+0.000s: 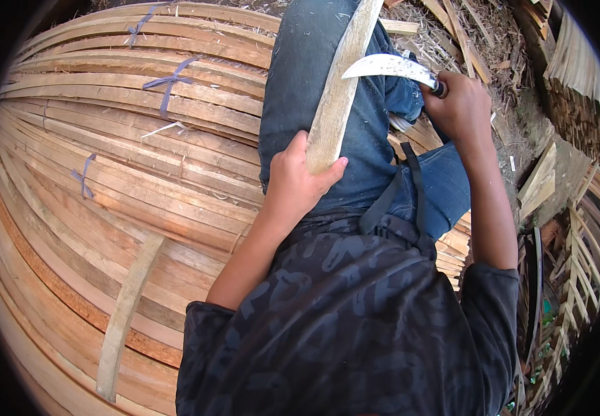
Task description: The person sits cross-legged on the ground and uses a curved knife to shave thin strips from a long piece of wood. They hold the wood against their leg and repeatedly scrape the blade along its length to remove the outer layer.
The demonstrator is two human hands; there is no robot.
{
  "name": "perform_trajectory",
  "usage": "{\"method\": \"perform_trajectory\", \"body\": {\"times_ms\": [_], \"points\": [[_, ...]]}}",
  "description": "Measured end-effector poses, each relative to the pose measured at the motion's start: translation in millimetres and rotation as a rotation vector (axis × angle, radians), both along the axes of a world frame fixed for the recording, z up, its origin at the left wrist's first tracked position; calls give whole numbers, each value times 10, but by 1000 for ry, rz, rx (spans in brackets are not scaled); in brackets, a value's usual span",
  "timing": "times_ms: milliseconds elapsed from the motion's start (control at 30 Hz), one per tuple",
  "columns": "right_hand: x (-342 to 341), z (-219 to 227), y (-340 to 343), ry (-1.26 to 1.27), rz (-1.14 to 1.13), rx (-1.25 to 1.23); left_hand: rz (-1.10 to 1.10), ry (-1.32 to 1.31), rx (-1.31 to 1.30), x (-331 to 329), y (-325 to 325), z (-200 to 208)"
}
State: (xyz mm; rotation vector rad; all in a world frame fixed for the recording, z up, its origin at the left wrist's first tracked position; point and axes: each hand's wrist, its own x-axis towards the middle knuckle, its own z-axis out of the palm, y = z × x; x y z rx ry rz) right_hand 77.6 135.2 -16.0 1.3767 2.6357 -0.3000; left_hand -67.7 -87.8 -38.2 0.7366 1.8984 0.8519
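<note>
My left hand (300, 177) is closed around the near end of a flat wooden slat (338, 104), which lies along my thigh and runs away from me past the top edge. My right hand (459, 104) grips the dark handle of a curved knife (390, 66). Its pale blade, speckled with dark marks, points left. The blade's tip appears over the right side of the slat, about midway along it; whether it touches the wood, I cannot tell.
Long sawn planks (140, 145) are stacked on my left, some tied with purple strips (168, 83). A loose short slat (126, 315) lies across them. Wood shavings and offcuts (459, 35) cover the ground ahead on the right, near more stacked wood (577, 90).
</note>
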Motion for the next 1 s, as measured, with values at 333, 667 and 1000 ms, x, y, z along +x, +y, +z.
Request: {"method": "perform_trajectory", "body": {"times_ms": [333, 667, 1000], "points": [[-276, -487, 377, 122, 21, 110, 75, 21, 147, -1, 54, -69], [251, -279, 1066, 351, -460, -12, 26, 36, 83, 20, 30, -96], [-253, -606, 403, 266, 149, 184, 49, 63, 36, 49, 122, -108]]}}
